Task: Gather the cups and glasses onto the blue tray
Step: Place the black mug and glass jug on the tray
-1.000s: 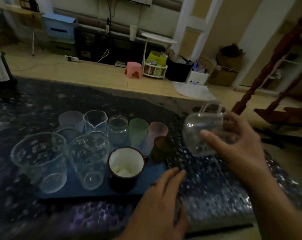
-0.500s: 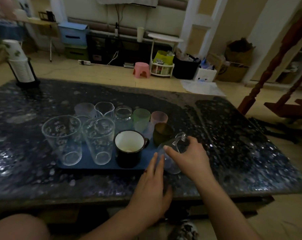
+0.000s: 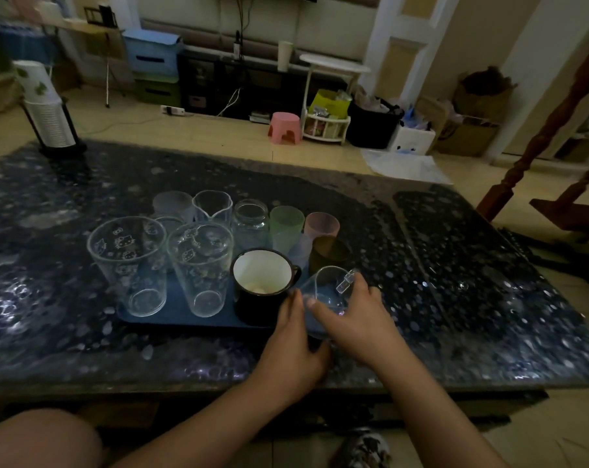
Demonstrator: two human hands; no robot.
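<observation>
The fingers [image 3: 323, 307] of the right hand [image 3: 360, 324] wrap a clear glass mug [image 3: 323, 292] at the near right corner of the blue tray [image 3: 171, 315], the mug tilted with its clear handle [image 3: 346, 281] pointing up and to the right. Whether its base touches the tray cannot be told. Just left of those fingers, the left hand [image 3: 291, 346] lies flat with fingers straight and relaxed, their tips at the tray's near edge beside the mug and against the foot of a black enamel mug [image 3: 262, 285] with a white inside.

Beyond the right fingers stands a dark amber cup [image 3: 328, 253], and past it a pink cup [image 3: 321, 226] and a green cup [image 3: 286, 228]. Farther left of the fingers, two tall clear tumblers [image 3: 200, 265] with cartoon-cat prints stand side by side on the tray. Behind them are a glass jar [image 3: 250, 222], a spouted clear glass [image 3: 212, 209] and a frosted cup [image 3: 172, 206].

The tray rests on a dark speckled worktop [image 3: 455, 265]. At the worktop's far left corner, well away from both hands, a stack of paper cups [image 3: 45, 106] stands in a black holder. On the floor beyond sits a pink stool [image 3: 284, 128].
</observation>
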